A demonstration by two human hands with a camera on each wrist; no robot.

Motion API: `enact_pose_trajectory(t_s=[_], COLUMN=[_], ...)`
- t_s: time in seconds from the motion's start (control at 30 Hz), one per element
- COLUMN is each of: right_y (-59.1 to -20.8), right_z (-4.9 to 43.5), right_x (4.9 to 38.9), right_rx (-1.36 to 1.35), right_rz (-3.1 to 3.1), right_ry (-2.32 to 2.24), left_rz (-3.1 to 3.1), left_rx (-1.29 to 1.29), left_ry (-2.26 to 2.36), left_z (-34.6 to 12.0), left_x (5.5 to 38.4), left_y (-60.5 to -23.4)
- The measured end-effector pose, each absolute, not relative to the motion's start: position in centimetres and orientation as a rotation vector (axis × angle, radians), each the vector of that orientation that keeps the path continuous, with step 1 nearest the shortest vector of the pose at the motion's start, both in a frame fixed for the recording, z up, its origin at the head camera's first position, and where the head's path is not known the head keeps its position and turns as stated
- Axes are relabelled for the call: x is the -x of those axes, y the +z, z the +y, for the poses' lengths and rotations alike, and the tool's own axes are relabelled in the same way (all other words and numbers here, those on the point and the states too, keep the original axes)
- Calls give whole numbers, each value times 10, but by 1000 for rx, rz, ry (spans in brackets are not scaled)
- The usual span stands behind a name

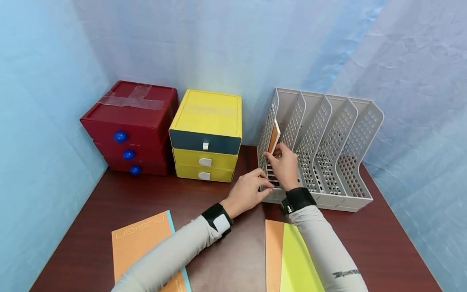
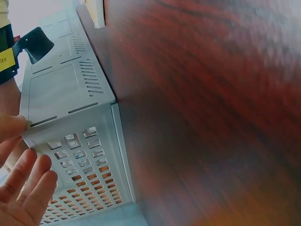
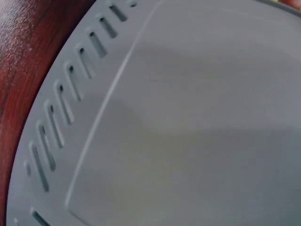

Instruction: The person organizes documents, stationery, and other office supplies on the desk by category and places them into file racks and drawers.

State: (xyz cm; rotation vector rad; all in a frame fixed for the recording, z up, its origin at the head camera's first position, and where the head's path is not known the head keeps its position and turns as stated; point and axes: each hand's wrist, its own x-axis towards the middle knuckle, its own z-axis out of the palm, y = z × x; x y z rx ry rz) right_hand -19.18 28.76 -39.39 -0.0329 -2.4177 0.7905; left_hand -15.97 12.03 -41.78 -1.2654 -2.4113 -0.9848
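Observation:
A grey file holder [image 1: 344, 200] with several slots stands at the back right. In its leftmost slot a thin book [image 1: 274, 138] with an orange-brown cover and white edge stands upright. My right hand [image 1: 285, 165] pinches the book's near lower edge between thumb and fingers. My left hand [image 1: 249, 190] holds the holder's front left corner. In the left wrist view the thumb lies at the corner and the fingers [image 2: 40, 188] are by the perforated side wall. Only the holder's front panel [image 3: 188, 141] fills most of the right wrist view; the right hand is hidden there.
A red drawer box [image 1: 127, 109] with blue knobs and a yellow drawer box [image 1: 208, 113] stand at the back left. On the dark wood table [image 1: 226, 259], an orange notebook [image 1: 142, 235] lies front left; an orange and yellow-green booklet [image 1: 295, 259] lies under the right forearm.

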Motion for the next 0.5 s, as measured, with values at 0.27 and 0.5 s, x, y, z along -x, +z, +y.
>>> enact_pose_trajectory(t_s=[0.27,0.5], right_y=[-398,-399], right_z=[286,283], right_x=[192,191], right_rx=[118,154], right_rz=[-2423,-2461], right_ry=[843,880], left_rz=[-2434,-2464], left_rx=[1251,1201], left_ry=[-922,-872], left_z=[121,118], left_x=[159,159], left_y=[-417,-414])
